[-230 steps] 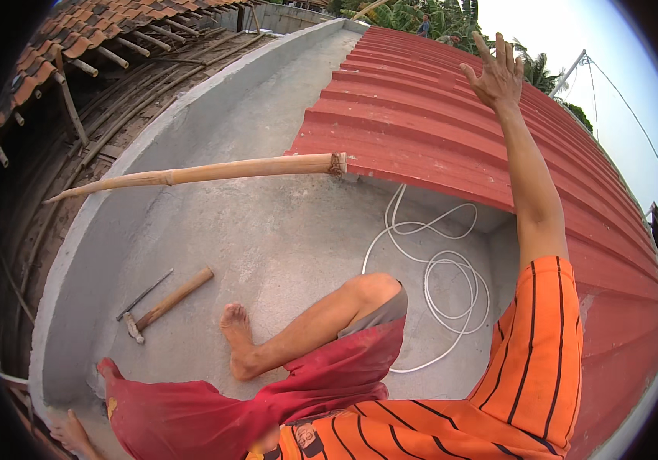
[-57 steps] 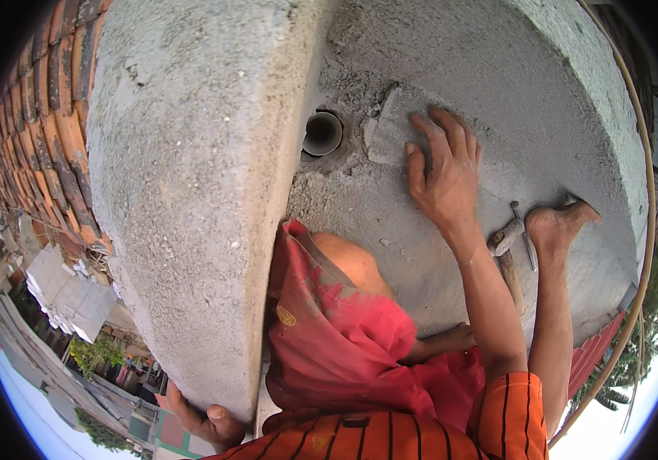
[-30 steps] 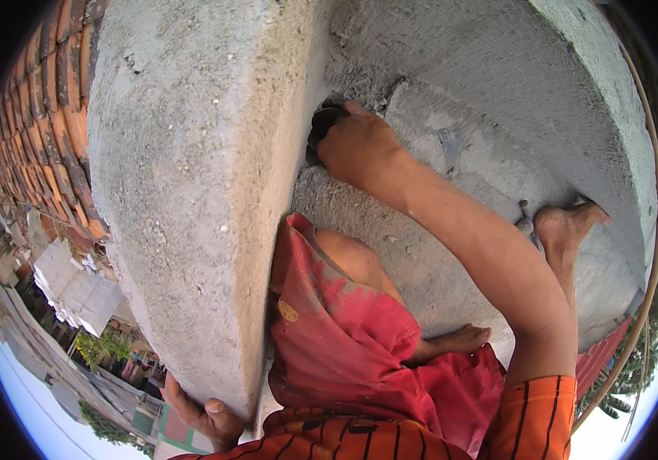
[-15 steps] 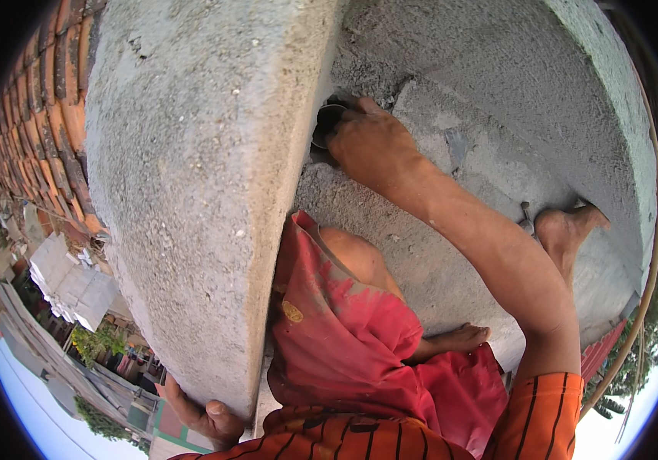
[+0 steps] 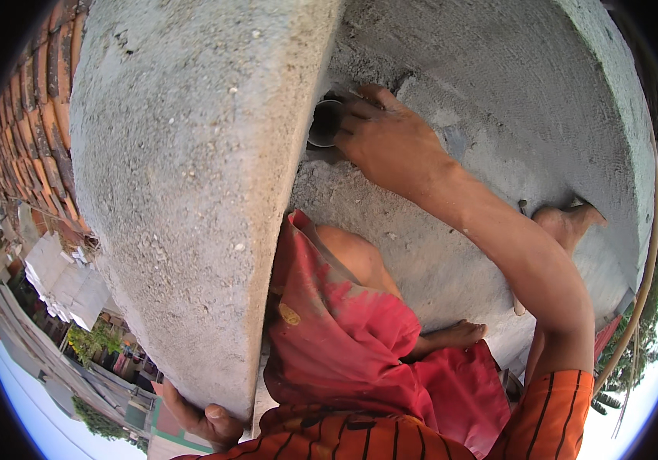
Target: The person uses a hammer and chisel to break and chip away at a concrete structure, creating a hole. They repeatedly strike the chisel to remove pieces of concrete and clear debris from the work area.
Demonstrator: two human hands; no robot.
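Note:
A round dark pipe mouth (image 5: 324,124) with a thin pale rim sits in rough grey mortar, close against the concrete wall. My right hand (image 5: 394,142) reaches to it, with spread, bent fingers at the right side of the rim. Those fingertips look grey with mortar and are slightly blurred; the thumb is hidden. At the bottom left, my left hand (image 5: 205,420) rests on the near end of the thick concrete wall (image 5: 183,192). Its thumb stands apart from the fingers, which lie by the outer edge; nothing loose shows in it.
Rough concrete (image 5: 421,230) lies under my bare feet, with a higher curved concrete side (image 5: 513,69) to the right. Beyond the wall are a tiled roof (image 5: 34,130) and buildings far below. A brown hose or cable (image 5: 647,284) runs along the right edge.
My right hand has shifted slightly right and its fingers have drawn back from the pipe mouth, so more of the rim shows. The left hand stays on the wall.

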